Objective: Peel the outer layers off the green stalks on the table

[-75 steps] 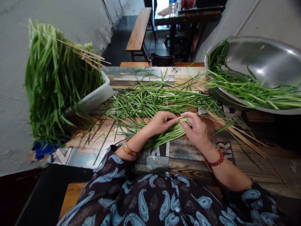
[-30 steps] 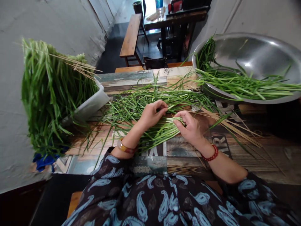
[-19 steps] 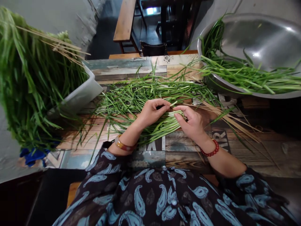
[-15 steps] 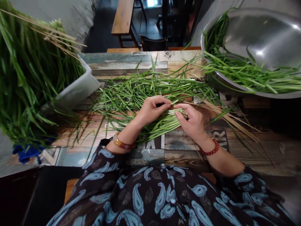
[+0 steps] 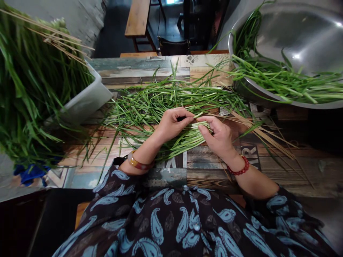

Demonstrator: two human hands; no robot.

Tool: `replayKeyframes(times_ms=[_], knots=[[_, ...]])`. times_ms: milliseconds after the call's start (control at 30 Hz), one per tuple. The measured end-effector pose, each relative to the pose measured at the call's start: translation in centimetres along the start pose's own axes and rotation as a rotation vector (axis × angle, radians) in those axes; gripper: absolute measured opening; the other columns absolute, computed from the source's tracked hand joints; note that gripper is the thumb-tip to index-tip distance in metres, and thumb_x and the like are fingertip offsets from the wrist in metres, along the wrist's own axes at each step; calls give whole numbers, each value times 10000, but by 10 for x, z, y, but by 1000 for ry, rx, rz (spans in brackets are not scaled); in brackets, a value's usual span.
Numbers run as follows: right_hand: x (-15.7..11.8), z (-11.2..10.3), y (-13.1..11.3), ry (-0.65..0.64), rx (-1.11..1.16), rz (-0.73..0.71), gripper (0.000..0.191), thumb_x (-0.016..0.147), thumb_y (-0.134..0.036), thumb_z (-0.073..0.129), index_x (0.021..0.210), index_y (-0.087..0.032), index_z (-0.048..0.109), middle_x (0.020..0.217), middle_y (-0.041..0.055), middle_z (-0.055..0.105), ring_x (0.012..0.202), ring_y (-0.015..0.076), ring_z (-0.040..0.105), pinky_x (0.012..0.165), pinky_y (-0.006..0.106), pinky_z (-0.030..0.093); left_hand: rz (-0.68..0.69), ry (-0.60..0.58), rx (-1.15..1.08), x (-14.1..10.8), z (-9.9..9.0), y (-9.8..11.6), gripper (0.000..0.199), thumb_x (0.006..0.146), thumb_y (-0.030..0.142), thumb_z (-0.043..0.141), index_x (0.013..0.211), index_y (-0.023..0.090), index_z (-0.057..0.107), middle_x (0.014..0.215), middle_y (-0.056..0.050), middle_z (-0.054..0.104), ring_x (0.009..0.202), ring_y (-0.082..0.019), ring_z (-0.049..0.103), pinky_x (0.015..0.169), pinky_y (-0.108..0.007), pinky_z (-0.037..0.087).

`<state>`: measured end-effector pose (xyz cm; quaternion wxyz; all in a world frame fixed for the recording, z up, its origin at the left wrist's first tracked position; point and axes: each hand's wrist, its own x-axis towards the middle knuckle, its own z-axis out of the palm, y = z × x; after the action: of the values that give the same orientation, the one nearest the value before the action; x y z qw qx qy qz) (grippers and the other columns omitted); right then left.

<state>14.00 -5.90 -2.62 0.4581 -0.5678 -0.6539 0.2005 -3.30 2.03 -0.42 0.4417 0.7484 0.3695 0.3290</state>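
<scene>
Thin green garlic chives [image 5: 184, 144] with pale stem ends lie in a row on the table under my hands. My left hand [image 5: 171, 125] is closed in a pinch at the pale end of one chive stalk [image 5: 198, 115]. Close beside it, my right hand [image 5: 219, 137] has thumb and forefinger curled at the bundle's pale stem ends, closed on them. The fingertips of both hands almost meet, and what lies right between them is partly hidden. Beyond my hands spreads a loose heap of chives [image 5: 160, 100].
At the left, a white plastic bin [image 5: 88, 94] overflows with long chives and some straw strips. A large steel bowl [image 5: 302, 39] holding chives stands at the right. Dry straw strips [image 5: 264, 134] lie right of my hands. A blue cloth [image 5: 30, 174] shows at lower left.
Both hands keep nearly the same pinching pose over the chives. The view has shifted slightly, and the surroundings sit a little higher and further left.
</scene>
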Motion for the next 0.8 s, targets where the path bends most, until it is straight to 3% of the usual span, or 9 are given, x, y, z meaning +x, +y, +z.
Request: replayKeyframes(times_ms=[367,667,800], knots=[[0,-1,-2,-23,-21,40,223,919,-357,547,1011,-206,683,698,-5,643,542,130,493,566,269,422,-19,-10,-19,0,-1,1,132,832,213,661,803,139,767,780,-43,727,733,-138,637,738,-255,480],[-1,1,1,-21,-23,59,197,906,-335,559,1024,-208,653,689,-9,620,556,138,512,591,282,455,124,11,150,-1,2,-1,146,858,188,634,844,137,771,783,-49,687,732,-133,614,693,-242,460],[-3,5,6,28,57,69,318,892,-348,594,1172,-197,586,906,48,688,646,154,585,647,308,500,141,14,194,-3,4,-2,161,874,177,612,856,151,769,789,-45,684,736,-132,616,686,-239,456]])
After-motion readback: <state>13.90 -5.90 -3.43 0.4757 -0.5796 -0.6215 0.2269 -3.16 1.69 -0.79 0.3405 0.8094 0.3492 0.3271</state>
